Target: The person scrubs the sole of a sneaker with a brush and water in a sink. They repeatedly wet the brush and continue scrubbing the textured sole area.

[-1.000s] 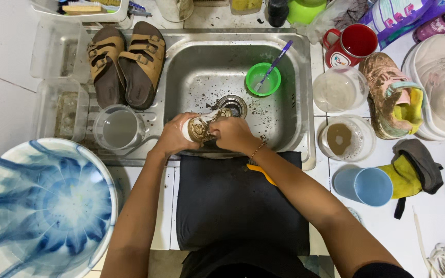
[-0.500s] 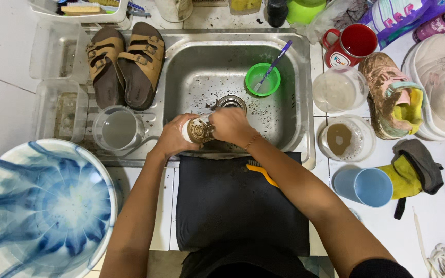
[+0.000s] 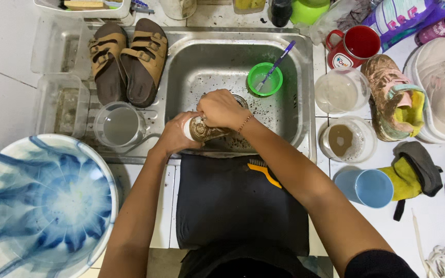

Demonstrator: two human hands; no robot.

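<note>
Left hand (image 3: 173, 138) closed around the heel end of a dirty shoe (image 3: 203, 130), held over the near edge of the steel sink (image 3: 289, 110); right hand (image 3: 221, 109) curled down on top of the shoe, fingers closed, but what they grip is hidden. In the sink beyond: green cup (image 3: 264, 79) with a purple toothbrush (image 3: 276, 64) leaning in it. Brown sandals (image 3: 129, 59) lie on the drainboard to the left, a clear water jug (image 3: 120, 125) just beside the left hand; blue-white basin (image 3: 39, 203) at lower left.

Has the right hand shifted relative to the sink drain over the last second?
Barely. The right hand stays over the dirty shoe, just left of the drain, after only a slight jiggle left and back.
</note>
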